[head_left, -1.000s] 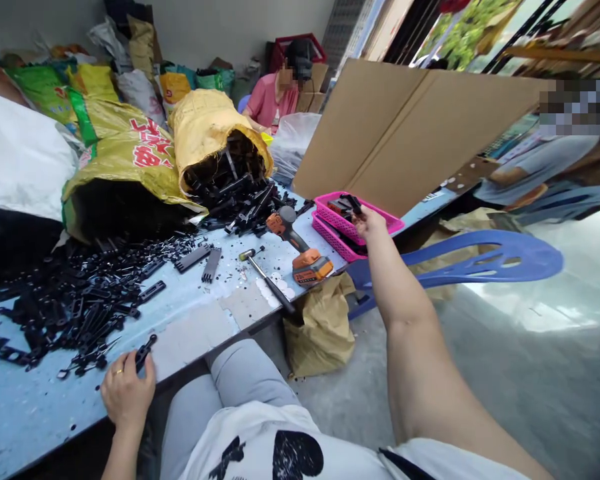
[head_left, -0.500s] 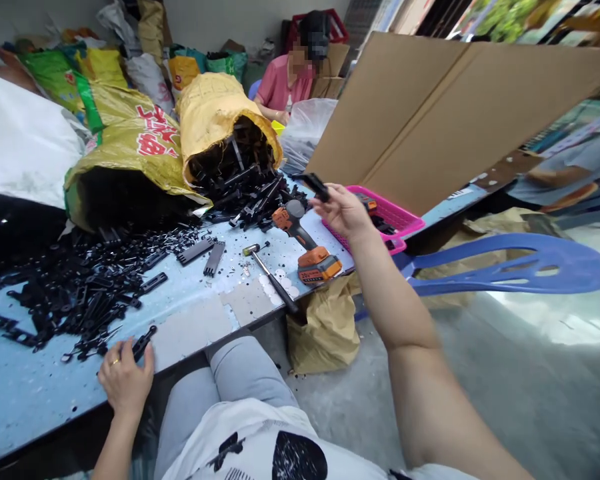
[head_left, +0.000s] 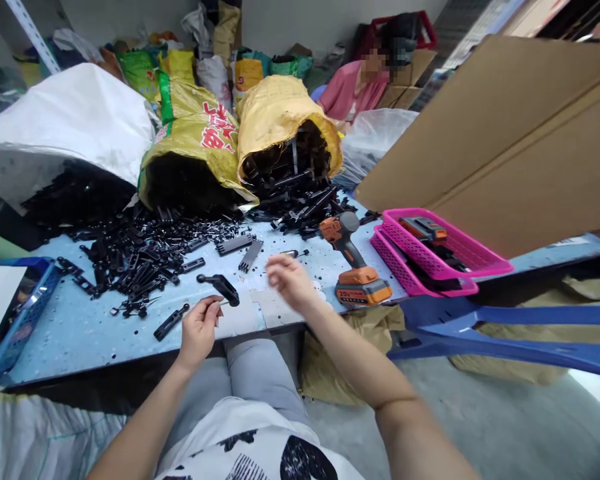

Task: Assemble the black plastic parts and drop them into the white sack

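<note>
My left hand (head_left: 199, 333) is closed in a pinch at the near edge of the table, on a bent black plastic part (head_left: 225, 288) with a thin metal pin at the fingertips. Just left of it lies a slotted black strip (head_left: 171, 323). My right hand (head_left: 291, 283) hovers over the table with loosely curled fingers, and nothing shows in them. Behind it a hammer (head_left: 296, 253) is mostly hidden. An orange and grey cordless drill (head_left: 353, 260) stands upright on its battery, to the right of that hand.
Small black parts (head_left: 140, 263) are heaped at the left, before a white sack (head_left: 80, 107), a green-yellow sack (head_left: 195, 147) and a yellow sack (head_left: 275, 100). Stacked pink baskets (head_left: 460, 267), a cardboard sheet (head_left: 505, 147) and a blue chair (head_left: 530, 327) are rightward. A co-worker (head_left: 353, 90) sits behind.
My right hand has come back left from beside the pink basket; the black part it held no longer shows in it. My left hand has lifted a bent black part. The view has swung left.
</note>
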Motion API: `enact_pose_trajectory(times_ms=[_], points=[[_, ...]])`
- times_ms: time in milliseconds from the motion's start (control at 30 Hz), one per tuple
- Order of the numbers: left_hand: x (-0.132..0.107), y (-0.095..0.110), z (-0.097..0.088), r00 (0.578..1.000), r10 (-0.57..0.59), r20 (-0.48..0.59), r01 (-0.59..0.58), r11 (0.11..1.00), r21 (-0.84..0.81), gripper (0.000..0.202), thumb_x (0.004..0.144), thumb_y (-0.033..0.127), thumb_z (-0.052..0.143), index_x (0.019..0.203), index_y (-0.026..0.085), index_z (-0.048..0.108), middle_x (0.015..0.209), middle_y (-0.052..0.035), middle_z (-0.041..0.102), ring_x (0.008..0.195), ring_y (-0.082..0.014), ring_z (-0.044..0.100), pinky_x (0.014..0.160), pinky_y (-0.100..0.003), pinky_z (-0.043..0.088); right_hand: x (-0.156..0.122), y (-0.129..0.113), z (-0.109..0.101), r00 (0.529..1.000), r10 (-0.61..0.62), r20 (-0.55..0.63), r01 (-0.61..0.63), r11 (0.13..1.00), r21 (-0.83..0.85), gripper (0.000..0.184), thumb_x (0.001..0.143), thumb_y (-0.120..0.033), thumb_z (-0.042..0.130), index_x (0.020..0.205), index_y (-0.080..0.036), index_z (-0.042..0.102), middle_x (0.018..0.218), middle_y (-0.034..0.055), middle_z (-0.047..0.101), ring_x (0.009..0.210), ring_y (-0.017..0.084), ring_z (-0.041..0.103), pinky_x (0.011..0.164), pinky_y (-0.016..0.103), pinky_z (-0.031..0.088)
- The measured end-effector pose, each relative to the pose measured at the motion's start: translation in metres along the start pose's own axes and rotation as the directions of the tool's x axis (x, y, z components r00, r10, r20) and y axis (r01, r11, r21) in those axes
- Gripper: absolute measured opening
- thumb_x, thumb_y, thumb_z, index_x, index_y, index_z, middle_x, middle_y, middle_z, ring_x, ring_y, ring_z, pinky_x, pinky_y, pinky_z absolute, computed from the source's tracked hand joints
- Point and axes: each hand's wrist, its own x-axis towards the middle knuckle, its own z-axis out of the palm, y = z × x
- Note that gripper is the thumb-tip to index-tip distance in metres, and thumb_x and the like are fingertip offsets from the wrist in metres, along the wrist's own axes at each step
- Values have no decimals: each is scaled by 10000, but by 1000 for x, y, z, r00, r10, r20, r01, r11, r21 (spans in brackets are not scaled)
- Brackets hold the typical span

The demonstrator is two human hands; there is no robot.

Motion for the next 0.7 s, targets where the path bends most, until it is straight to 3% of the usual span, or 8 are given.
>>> enact_pose_trajectory(times_ms=[100, 167, 300, 433, 500, 567, 633, 700], points=[[11, -8, 7, 996, -75, 54, 81, 991, -105, 311, 867, 420, 522, 917, 137, 643, 639, 3, 569, 513, -78, 480, 529, -209, 407, 1, -30, -43, 976, -157, -150, 131, 977, -170, 374, 686, -335, 734, 1018, -236, 594, 727, -39, 609, 574, 66, 554, 516, 181, 463], [20, -11, 17, 993, -88, 82, 95, 991, -89, 291, 857, 407, 532, 908, 143, 644, 639, 8, 566, 515, -78, 480, 530, -204, 408, 3, -25, -44, 989, -86, -124, 43, 947, -318, 479, 741, -426, 677, 1168, -256, 542, 892, 9, 636, 702, 109, 612, 563, 215, 498], [30, -17, 35, 983, -43, 180, 47, 999, -15, 257, 856, 368, 513, 899, 153, 647, 669, -2, 587, 550, -96, 507, 557, -214, 422, 10, 42, -2, 958, 285, -42, -277, 873, -402, 539, 773, -541, 592, 1220, -251, 512, 1055, 57, 621, 732, 131, 636, 571, 238, 505], [26, -28, 27, 996, -41, 73, 33, 994, 106, 252, 855, 352, 502, 900, 152, 649, 699, -12, 606, 562, -101, 504, 563, -216, 408, 16, 97, 37, 924, 376, 73, -331, 880, -342, 520, 765, -609, 538, 1042, -172, 587, 720, 10, 609, 523, 102, 555, 475, 219, 427], [22, -35, 14, 993, -95, 66, 89, 992, 85, 274, 854, 380, 499, 860, 148, 644, 632, 6, 571, 522, -96, 483, 528, -212, 391, 13, 99, 41, 939, 319, 131, -233, 867, -440, 483, 703, -588, 622, 928, -160, 625, 597, -18, 552, 466, 89, 480, 439, 212, 366], [22, -42, -1, 989, -138, 57, 135, 990, 46, 303, 850, 414, 500, 831, 147, 640, 589, 20, 542, 486, -89, 463, 499, -207, 378, 7, 82, 32, 968, 218, 125, -111, 817, -566, 429, 652, -557, 684, 838, -172, 645, 580, -15, 539, 467, 92, 440, 430, 224, 335], [30, -46, -19, 986, -164, -8, 164, 986, 37, 332, 841, 447, 505, 833, 145, 642, 583, 20, 543, 468, -86, 457, 487, -208, 378, 1, 46, 9, 1000, 29, 5, -19, 759, -651, 382, 666, -563, 671, 797, -205, 645, 624, 6, 557, 486, 110, 438, 435, 252, 334], [50, -49, -39, 981, -167, -96, 175, 981, 81, 368, 848, 473, 485, 867, 144, 650, 610, 4, 568, 477, -96, 480, 503, -222, 402, -1, -6, -28, 944, -252, -213, 22, 691, -722, 343, 701, -586, 630, 808, -260, 640, 613, 13, 535, 467, 133, 410, 432, 292, 318]])
